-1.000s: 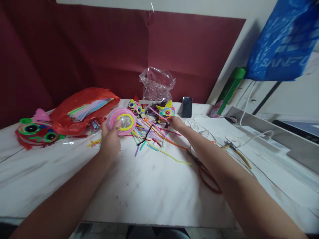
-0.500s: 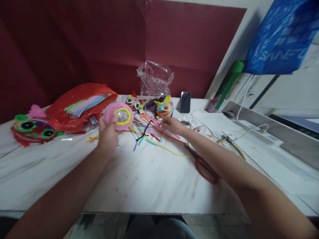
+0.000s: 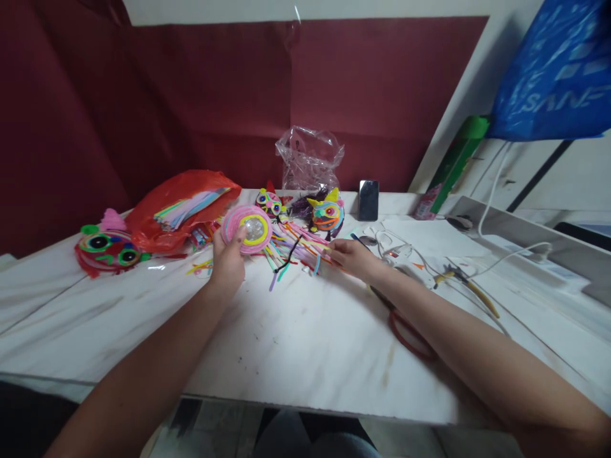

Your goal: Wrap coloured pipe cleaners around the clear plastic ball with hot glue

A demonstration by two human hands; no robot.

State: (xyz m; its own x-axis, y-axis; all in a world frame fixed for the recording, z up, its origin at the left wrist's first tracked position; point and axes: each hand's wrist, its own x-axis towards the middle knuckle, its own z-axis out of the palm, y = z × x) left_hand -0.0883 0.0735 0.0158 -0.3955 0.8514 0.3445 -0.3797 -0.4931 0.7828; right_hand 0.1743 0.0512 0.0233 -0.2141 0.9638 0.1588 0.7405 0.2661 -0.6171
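My left hand grips a round disc of coiled pink pipe cleaners. A yellow ring surrounds its shiny, see-through centre. Thumb in front, the hand keeps the disc tilted up above the table. My right hand is closed in a pinch at the right end of a loose heap of coloured pipe cleaners. A pipe cleaner with a light blue end appears to be between its fingertips, partly hidden by them. A black pipe cleaner lies across the heap. Red-handled scissors lie partly under my right forearm.
Decorated animal faces stand behind: a red one, a small one and a yellow-eared one. A red bag holds more pipe cleaners. A phone leans at the back. Pliers and white cables lie right.
The long yellow pipe cleaner with a blue part no longer lies stretched across the tabletop; my right hand seems to have picked it up. My left hand still holds the disc. The view has shifted.
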